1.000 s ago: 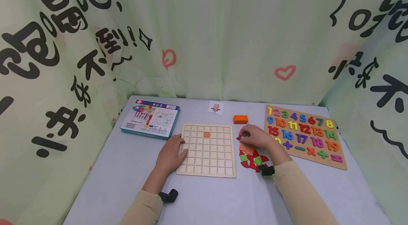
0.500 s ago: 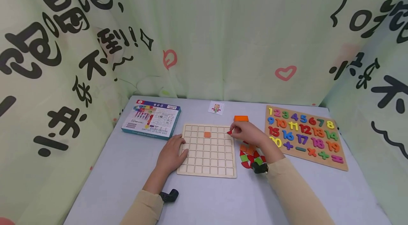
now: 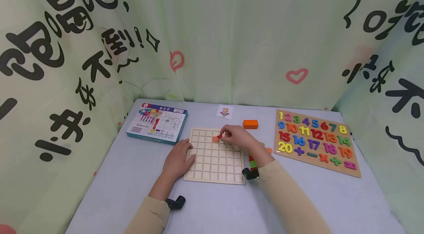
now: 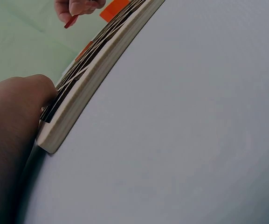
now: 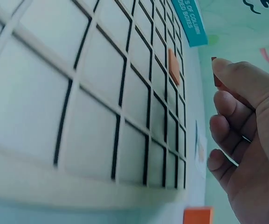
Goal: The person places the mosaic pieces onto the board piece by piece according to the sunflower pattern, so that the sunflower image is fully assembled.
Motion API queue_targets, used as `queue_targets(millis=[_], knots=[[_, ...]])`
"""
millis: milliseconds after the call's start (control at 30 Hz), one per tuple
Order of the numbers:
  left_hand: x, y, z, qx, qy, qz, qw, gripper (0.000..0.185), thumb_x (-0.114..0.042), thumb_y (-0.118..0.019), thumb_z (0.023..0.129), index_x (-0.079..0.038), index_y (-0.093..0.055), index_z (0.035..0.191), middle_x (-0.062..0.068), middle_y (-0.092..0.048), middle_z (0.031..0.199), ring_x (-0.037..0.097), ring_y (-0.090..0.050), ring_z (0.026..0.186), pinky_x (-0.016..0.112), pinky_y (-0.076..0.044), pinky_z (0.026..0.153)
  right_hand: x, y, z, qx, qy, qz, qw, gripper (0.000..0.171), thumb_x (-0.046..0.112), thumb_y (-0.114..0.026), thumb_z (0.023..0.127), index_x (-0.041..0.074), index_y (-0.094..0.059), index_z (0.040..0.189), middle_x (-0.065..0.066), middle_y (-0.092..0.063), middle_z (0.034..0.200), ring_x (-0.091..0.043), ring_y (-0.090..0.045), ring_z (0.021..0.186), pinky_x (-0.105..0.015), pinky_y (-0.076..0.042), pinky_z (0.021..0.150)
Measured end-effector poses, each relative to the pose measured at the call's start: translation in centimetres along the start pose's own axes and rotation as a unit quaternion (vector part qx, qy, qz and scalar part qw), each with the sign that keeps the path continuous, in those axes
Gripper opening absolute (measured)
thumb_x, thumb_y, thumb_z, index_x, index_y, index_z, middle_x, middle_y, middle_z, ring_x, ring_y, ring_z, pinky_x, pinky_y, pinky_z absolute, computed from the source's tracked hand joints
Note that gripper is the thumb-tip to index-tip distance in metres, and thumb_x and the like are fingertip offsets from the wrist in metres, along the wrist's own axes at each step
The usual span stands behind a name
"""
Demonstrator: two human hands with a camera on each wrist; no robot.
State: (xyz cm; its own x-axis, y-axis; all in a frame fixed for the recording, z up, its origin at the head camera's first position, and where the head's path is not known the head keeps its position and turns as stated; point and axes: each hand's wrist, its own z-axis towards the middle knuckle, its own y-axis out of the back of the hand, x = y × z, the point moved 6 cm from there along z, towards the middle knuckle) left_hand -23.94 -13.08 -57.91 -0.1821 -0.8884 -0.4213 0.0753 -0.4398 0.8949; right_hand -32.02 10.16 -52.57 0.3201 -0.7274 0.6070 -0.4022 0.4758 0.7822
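A pale wooden grid board point(image 3: 212, 160) lies mid-table, with one orange square tile point(image 3: 215, 139) set in a cell of its upper rows. My right hand point(image 3: 236, 136) hovers over the board's upper right and pinches a small red piece point(image 3: 219, 136) just right of that tile; the right wrist view shows the red piece point(image 5: 215, 72) at my fingertips above the grid point(image 5: 78, 93). My left hand point(image 3: 179, 158) rests flat on the board's left edge, fingers straight. In the left wrist view the board's edge point(image 4: 92, 79) runs past my palm.
Loose red, green and orange pieces point(image 3: 255, 158) lie right of the board, partly hidden by my right arm. An orange block point(image 3: 250, 124) and a small picture card point(image 3: 225, 111) sit behind it. A number puzzle board point(image 3: 314, 140) is at right, a blue box point(image 3: 157, 122) at left.
My right hand picked a red piece from the pile at the right and carried it left over the board to beside the orange tile. The left hand stayed put.
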Motion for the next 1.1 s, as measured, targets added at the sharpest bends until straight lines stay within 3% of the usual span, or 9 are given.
queue_targets(millis=[300,700,1100], knots=[[0.0,-0.3,0.1,0.008,0.001,0.000,1.0000,0.039,-0.041,-0.062,0.092,-0.016,-0.060,0.121,0.005,-0.045,0.152,0.024,-0.040,0.144,0.042,-0.037,0.119,0.8,-1.8,2.0,-0.013,0.025,0.002,1.000,0.021,0.026,-0.073,0.090,0.013,-0.068,0.106,0.001,-0.055,0.078,-0.013,-0.049,0.072,-0.025,-0.041,0.065],[0.0,-0.3,0.3,0.012,0.002,0.002,0.9999,0.039,-0.041,-0.062,0.093,-0.015,-0.059,0.122,0.005,-0.045,0.152,0.025,-0.040,0.144,0.044,-0.037,0.119,0.3,-3.3,3.3,-0.023,-0.003,-0.001,1.000,0.019,0.027,-0.072,0.090,0.017,-0.070,0.105,0.001,-0.058,0.089,-0.015,-0.051,0.083,-0.028,-0.044,0.075],[0.1,-0.1,0.1,0.015,0.004,0.001,0.9999,0.038,-0.041,-0.061,0.093,-0.015,-0.059,0.121,0.005,-0.044,0.153,0.025,-0.040,0.144,0.043,-0.037,0.119,0.3,-4.0,3.4,-0.029,-0.037,-0.014,0.999,0.018,0.031,-0.073,0.089,0.025,-0.071,0.105,0.000,-0.055,0.090,-0.018,-0.050,0.083,-0.030,-0.042,0.072]])
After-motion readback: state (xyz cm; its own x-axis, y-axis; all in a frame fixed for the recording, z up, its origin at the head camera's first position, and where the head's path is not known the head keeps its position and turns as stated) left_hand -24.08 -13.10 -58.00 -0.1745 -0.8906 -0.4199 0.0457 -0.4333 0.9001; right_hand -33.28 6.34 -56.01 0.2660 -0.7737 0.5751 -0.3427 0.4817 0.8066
